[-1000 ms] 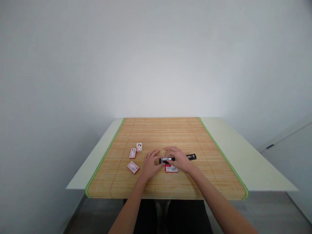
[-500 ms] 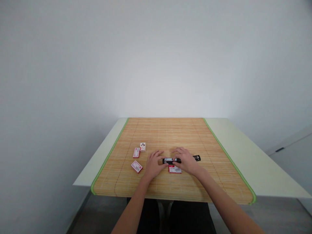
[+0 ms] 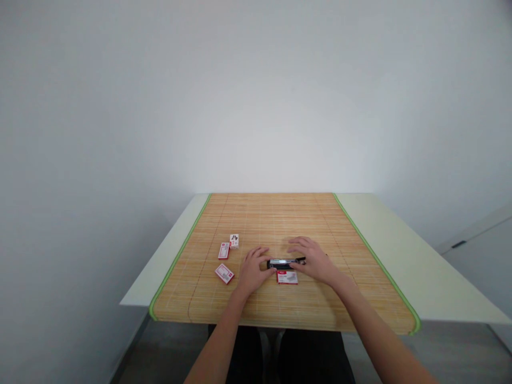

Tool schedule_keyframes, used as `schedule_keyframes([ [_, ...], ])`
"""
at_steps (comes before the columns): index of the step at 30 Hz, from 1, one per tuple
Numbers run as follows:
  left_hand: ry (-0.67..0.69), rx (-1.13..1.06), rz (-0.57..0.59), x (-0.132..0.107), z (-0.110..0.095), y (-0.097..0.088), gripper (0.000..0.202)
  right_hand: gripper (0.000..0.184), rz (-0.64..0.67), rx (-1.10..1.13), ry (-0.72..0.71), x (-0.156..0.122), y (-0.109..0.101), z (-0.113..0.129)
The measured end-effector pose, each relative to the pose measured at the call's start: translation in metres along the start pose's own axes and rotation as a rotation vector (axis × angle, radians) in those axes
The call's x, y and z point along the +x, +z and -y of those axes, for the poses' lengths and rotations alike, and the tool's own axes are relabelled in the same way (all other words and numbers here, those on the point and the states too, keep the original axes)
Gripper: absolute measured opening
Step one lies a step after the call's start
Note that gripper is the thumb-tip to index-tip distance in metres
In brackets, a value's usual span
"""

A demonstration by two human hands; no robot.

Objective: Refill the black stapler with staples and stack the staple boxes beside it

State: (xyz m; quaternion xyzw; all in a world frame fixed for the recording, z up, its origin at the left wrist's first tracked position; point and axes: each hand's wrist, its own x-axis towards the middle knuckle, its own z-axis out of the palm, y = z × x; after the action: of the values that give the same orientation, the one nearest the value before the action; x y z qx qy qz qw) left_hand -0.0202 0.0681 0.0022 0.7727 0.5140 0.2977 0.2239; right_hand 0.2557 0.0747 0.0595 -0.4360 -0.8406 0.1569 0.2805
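Observation:
A black stapler (image 3: 282,263) lies lengthwise across the mat, opened so that its shiny metal channel shows. My left hand (image 3: 253,271) has thumb and fingers about its left end. Farther along, my right hand (image 3: 314,260) pinches the stapler with thumb and forefinger, its other fingers raised; it covers most of the right part. Just in front of the stapler lies a small red and white box (image 3: 287,277), flat on the mat.
To the left of my hands lie two more red and white boxes, a tilted one (image 3: 224,273) and one farther back (image 3: 224,250). A white box (image 3: 234,241) stands against the latter. A green-edged bamboo mat (image 3: 272,213) covers the middle of the white table (image 3: 372,218).
My right hand has slid right along the stapler, uncovering more of its metal channel and hiding its far right end. My left hand and the boxes have stayed put.

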Motion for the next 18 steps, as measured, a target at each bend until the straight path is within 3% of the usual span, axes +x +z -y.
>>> schedule_keyframes([
  [4, 0.000, -0.006, 0.001, 0.000, -0.001, -0.001, 0.033, 0.085, -0.079, 0.135, 0.254, -0.033, -0.037, -0.036],
  [7, 0.002, -0.008, -0.006, 0.001, -0.001, 0.001, 0.031, 0.075, -0.029, 0.464, 0.372, -0.059, -0.037, -0.054],
  [10, 0.012, -0.016, -0.012, 0.001, -0.002, 0.002, 0.031, 0.058, -0.068, 0.666, 0.424, -0.070, -0.021, -0.060],
  [15, 0.012, -0.012, -0.014, 0.001, -0.002, 0.002, 0.032, 0.053, -0.247, 0.741, 0.379, -0.055, -0.002, -0.045],
  [18, 0.016, -0.004, -0.010, 0.000, -0.002, 0.002, 0.032, 0.045, -0.184, 0.691, 0.318, -0.035, -0.001, -0.025],
])
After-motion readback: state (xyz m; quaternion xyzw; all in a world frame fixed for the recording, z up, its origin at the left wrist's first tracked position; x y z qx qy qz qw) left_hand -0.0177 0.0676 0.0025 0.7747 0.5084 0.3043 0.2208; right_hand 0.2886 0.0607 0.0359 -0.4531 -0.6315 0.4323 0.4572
